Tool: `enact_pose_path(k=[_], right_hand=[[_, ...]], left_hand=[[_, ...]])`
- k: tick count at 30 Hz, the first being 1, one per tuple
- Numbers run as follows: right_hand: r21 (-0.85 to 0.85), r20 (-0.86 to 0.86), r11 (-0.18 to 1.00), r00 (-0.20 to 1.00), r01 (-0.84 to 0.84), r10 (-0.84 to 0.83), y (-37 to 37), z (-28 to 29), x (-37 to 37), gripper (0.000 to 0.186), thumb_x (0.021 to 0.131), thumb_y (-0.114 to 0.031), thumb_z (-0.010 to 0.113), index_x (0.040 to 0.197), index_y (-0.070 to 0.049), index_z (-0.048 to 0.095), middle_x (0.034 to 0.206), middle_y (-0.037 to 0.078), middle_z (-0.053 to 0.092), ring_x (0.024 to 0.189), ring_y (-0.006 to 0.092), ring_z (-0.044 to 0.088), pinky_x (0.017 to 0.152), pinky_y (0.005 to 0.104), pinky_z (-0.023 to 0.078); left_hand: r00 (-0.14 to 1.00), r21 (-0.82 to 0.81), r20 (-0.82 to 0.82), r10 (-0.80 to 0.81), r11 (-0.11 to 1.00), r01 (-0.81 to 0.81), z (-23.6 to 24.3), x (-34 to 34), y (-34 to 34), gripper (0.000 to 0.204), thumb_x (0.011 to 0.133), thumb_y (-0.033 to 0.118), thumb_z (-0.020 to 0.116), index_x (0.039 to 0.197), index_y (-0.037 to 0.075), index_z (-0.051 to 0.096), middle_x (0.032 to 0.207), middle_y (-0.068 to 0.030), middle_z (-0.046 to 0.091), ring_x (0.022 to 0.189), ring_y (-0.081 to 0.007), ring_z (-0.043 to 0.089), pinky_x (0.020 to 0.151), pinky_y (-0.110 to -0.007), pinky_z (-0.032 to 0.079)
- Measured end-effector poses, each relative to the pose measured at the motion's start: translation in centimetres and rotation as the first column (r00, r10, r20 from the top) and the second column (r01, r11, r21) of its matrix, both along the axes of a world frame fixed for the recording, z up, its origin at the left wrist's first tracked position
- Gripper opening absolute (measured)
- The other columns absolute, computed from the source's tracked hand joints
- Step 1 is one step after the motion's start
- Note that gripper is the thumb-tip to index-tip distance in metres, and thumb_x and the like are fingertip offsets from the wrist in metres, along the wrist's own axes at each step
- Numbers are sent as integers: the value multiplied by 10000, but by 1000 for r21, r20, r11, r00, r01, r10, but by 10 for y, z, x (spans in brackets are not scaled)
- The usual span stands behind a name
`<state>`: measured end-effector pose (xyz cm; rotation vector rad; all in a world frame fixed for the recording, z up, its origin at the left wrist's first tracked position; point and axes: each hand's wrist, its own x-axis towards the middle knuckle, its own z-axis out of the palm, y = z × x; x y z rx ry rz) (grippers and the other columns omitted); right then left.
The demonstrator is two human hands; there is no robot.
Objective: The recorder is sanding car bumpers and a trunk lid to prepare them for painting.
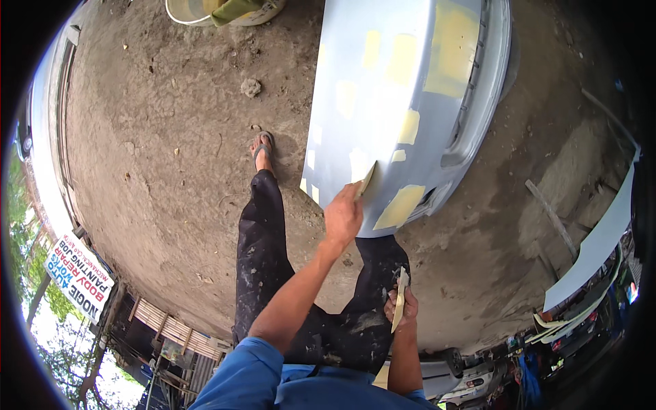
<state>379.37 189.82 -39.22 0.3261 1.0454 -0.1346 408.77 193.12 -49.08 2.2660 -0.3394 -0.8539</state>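
Note:
A grey car bumper [383,102] with pale yellow putty patches [400,207] stretches away from me, its near end by my left knee and right leg. My left hand [344,215] grips a thin, yellowish putty spreader [367,179]; its edge is at the bumper's surface, beside a small putty patch [357,162]. Lower down, over my right thigh, my right hand [408,307] holds a flat, narrow piece smeared with pale putty [400,301]. Whether that piece is a board or a second spreader I cannot tell. Both hands have their fingers closed round what they hold.
A white bucket [188,20] with an olive cloth over its rim stands at the far left. On the dirt floor lie a stone [251,87] and, to the right, a wooden stick [550,215]. A pale panel [594,246] is at the right; a parked car [437,376] shows behind me.

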Motion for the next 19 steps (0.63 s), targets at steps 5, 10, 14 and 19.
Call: enact_pose_path(k=[5, 10, 14, 19], right_hand=[[-6, -14, 999, 999, -43, 43, -7, -4, -2, 443, 984, -376, 367, 1240, -50, 522, 811, 129, 611, 605, 251, 627, 430, 367, 496], [-2, -17, 1000, 1000, -1, 1, -17, -5, -17, 466, 978, -391, 380, 1227, -23, 518, 783, 132, 600, 587, 249, 624, 435, 376, 506], [70, -90, 989, 987, -130, 136, -10, 0, -40, 409, 928, -428, 478, 1118, -79, 574, 848, 138, 630, 560, 281, 613, 453, 384, 511], [72, -51, 985, 985, -160, 164, 10, -2, -47, 419, 951, -405, 436, 1286, -161, 496, 811, 151, 612, 619, 310, 629, 535, 442, 550]], left_hand=[[983, 136, -81, 168, 978, -156, -31, 23, 19, 252, 823, 50, 543, 1075, 39, 556, 862, -212, 622, 810, -410, 602, 710, -476, 477], [994, -102, 91, 64, 993, -55, -13, 7, -1, 243, 839, 87, 562, 1078, 42, 572, 920, -208, 626, 848, -415, 592, 731, -466, 479], [996, 41, -76, 56, 998, -53, -17, 11, 34, 239, 855, 118, 565, 1067, 7, 575, 897, -247, 624, 845, -427, 600, 723, -468, 485], [979, 212, 46, 196, 956, -201, -121, 62, 82, 326, 860, 200, 561, 1150, 54, 537, 959, -264, 616, 882, -454, 579, 747, -516, 454]])
